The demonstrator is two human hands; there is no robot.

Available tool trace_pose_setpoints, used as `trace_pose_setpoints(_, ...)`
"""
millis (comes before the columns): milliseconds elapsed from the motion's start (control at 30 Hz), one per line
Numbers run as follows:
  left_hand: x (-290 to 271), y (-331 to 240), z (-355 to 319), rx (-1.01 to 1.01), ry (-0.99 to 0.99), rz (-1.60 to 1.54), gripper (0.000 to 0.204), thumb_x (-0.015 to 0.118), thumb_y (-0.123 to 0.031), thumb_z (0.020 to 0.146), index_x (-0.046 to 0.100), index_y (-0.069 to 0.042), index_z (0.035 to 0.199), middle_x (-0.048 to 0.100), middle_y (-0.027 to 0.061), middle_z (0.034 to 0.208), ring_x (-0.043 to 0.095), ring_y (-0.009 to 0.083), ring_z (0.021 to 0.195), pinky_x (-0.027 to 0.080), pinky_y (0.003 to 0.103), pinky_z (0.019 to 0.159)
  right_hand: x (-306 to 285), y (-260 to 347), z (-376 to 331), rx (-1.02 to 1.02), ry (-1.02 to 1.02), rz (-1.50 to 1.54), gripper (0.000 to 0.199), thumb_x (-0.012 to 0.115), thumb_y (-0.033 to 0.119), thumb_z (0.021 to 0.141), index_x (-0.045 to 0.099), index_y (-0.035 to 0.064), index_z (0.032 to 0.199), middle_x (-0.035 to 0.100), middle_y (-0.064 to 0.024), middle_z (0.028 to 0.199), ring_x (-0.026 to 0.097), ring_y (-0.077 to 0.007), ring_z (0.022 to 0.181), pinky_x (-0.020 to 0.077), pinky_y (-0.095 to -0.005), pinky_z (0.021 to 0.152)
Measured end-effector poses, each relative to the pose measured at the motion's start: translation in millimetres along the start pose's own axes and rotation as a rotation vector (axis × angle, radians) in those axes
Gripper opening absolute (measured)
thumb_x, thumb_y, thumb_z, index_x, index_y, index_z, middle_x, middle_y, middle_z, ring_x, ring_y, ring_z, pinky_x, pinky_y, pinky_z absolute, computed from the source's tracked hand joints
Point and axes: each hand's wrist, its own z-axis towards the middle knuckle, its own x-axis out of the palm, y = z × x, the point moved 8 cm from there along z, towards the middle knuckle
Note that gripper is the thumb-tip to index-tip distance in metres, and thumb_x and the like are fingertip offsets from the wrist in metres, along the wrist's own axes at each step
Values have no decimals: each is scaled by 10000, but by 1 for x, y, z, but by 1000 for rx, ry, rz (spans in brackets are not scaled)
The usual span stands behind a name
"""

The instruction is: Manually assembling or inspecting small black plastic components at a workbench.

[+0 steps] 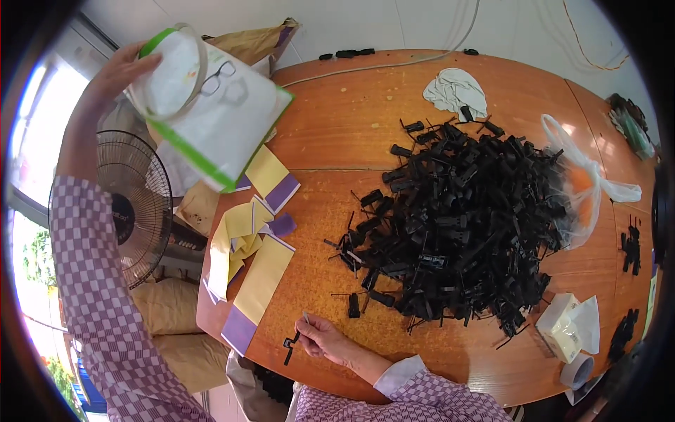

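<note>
A small black plastic clip (290, 346) lies on the wooden table (337, 141), right at the near edge. It sits just beside the right hand (325, 339), on its thumb side, touching or almost touching the fingertips. It is hard to tell if the fingers pinch it or only rest by it. The right hand lies low on the table with its fingers curled in, and a thin pale stick or pin (306, 318) pokes up from between them. The hand seems to stay close to the edge so the little part is easy to reach.

A bit further in, yellow and purple paper strips (252, 260) lie in a loose bunch near the left edge of the table. In the middle sits a big heap of black plastic clips (464, 225), piled up so many can be picked from one spot. A few single ones have slid out toward the right hand. A small white box (562, 322) sits at the near right, and a clear plastic bag (589, 184) with something orange in it lies past the heap. A white cloth (455, 90) is at the far side.

Up high on the left, the left hand (121, 72) is lifted off the table. Its fingers are closed around the top of a white bag with green edges (211, 112), which hangs tilted in the air. A standing fan (137, 204) is below it, beside the table.
</note>
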Motion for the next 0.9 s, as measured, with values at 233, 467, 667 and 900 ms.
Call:
trace_pose_setpoints(233,32,-35,-21,58,17,121,371,621,-267,891,600,1,1146,651,54,937,594,123,878,465,257,819,-12,-2,1,-37,-52,0,218,519,329,954,527,123,882,473,28,587,358,-69,428,261,-219,392)
trace_pose_setpoints(467,78,-38,2,369,-86,144,330,599,-238,865,589,-31,1121,651,144,919,604,265,829,463,350,770,-2,-7,5,4,-4,32,205,525,322,951,531,131,878,478,31,591,350,-62,430,255,-220,393)
trace_pose_setpoints(667,131,-80,18,401,-311,46,353,560,-107,815,577,-50,1164,613,210,1063,598,353,970,464,379,843,-9,0,0,-3,-76,37,191,507,290,963,533,126,869,488,24,596,327,-61,419,263,-222,393)
trace_pose_setpoints(900,218,-42,16,147,-71,431,277,599,-256,832,573,-122,1073,621,131,1026,590,327,973,445,481,799,-5,-6,1,16,-46,64,182,516,279,958,546,115,884,494,15,595,333,-62,417,270,-221,390)
